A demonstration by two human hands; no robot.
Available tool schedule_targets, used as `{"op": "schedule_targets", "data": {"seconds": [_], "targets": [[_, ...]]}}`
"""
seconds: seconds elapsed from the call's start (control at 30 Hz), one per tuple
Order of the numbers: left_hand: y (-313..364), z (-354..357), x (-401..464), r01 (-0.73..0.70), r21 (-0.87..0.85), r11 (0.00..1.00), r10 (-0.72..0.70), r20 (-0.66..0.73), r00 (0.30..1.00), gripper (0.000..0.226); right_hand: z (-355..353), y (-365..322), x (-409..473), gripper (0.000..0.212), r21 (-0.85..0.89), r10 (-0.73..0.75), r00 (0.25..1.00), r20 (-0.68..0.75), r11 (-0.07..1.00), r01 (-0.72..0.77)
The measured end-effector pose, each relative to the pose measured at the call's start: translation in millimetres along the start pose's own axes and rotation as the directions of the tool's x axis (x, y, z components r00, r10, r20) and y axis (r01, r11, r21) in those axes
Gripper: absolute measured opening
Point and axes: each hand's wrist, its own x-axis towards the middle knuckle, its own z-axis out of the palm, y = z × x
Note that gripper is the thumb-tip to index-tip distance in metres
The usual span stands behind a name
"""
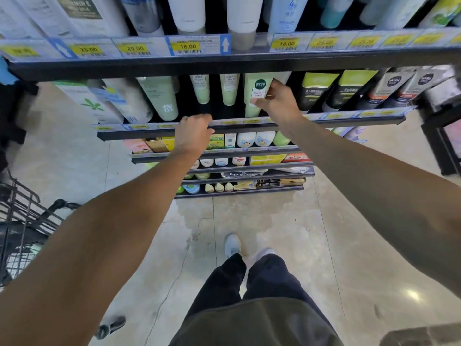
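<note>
I stand in front of a shop shelf unit of skin-care tubes. My right hand (275, 102) grips a pale green tube (255, 92) with a round green logo and a white label, which stands on the second shelf. My left hand (195, 134) hangs in front of that shelf's front rail (249, 124) with its fingers curled, holding nothing I can see. Whether it touches the rail I cannot tell.
Other green and white tubes (162, 98) stand to the left, black and green tubes (316, 88) to the right. Price tags (187, 46) line the upper shelf edge. A black wire trolley (22, 221) stands at my left. Lower shelves hold small boxes and bottles above a tiled floor.
</note>
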Motion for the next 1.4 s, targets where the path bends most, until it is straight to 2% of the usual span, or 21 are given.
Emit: {"op": "schedule_targets", "data": {"seconds": [0.1, 0.47, 0.6, 0.73, 0.83, 0.9, 0.97, 1.13, 1.3, 1.4], "targets": [[2.1, -0.4, -0.3, -0.005, -0.021, 1.0, 0.005, -0.002, 1.0, 0.023, 1.9, -0.2, 2.3, 0.041, 0.007, 0.017, 1.0, 0.002, 1.0, -0.017], [3.8, -4.7, -2.0, 0.002, -0.003, 1.0, -0.002, 0.018, 1.0, 0.017, 2.9, 7.1, -1.6, 0.038, 0.012, 0.058, 0.998, -0.026, 0.998, -0.058], [4.9, -8.0, -3.7, 0.013, -0.027, 1.0, -0.012, 0.038, 0.999, 0.016, -2.3, 12.0, -18.1, 0.047, 0.007, 0.086, 0.993, -0.078, 0.996, -0.085], [12.9, -22.8, -12.4, 0.02, -0.063, 0.998, -0.013, 0.112, 0.994, 0.048, -9.0, 11.2, -59.2, 0.042, -0.142, 0.068, 0.997, -0.038, 0.987, -0.072], [22.9, -36.2, -36.2, 0.014, -0.101, 0.995, -0.005, 0.084, 0.996, 0.055, -11.0, 10.6, -98.0, 0.041, -0.415, -0.063, 0.995, 0.082, 0.905, 0.091], [26.9, -45.6, -63.4, -0.007, -0.035, 0.999, 0.008, 0.029, 1.0, 0.053, -9.1, 9.3, -121.9, 0.044, -0.579, -0.141, 0.97, 0.198, 0.781, 0.232], [29.5, -53.0, -98.7, 0.018, 0.018, 1.0, -0.018, -0.017, 1.0, 0.05, -4.5, 6.7, -145.4, 0.045, -0.651, -0.19, 0.932, 0.31, 0.672, 0.353], [37.1, -69.7, -199.6, 0.243, 0.005, 0.97, -0.24, -0.116, 0.964, 0.045, 12.9, 0.4, -203.6, 0.044, -0.614, -0.339, 0.807, 0.483, 0.526, 0.588], [41.6, -77.9, -306.3, 0.446, -0.07, 0.892, -0.45, -0.212, 0.867, 0.042, 44.7, 0.1, -259.2, 0.048, -0.512, -0.391, 0.696, 0.602, 0.479, 0.713], [39.0, -80.6, -368.9, 0.557, -0.063, 0.828, -0.552, -0.265, 0.791, 0.04, 74.9, 2.1, -287.1, 0.052, -0.419, -0.396, 0.601, 0.694, 0.458, 0.784]]}}
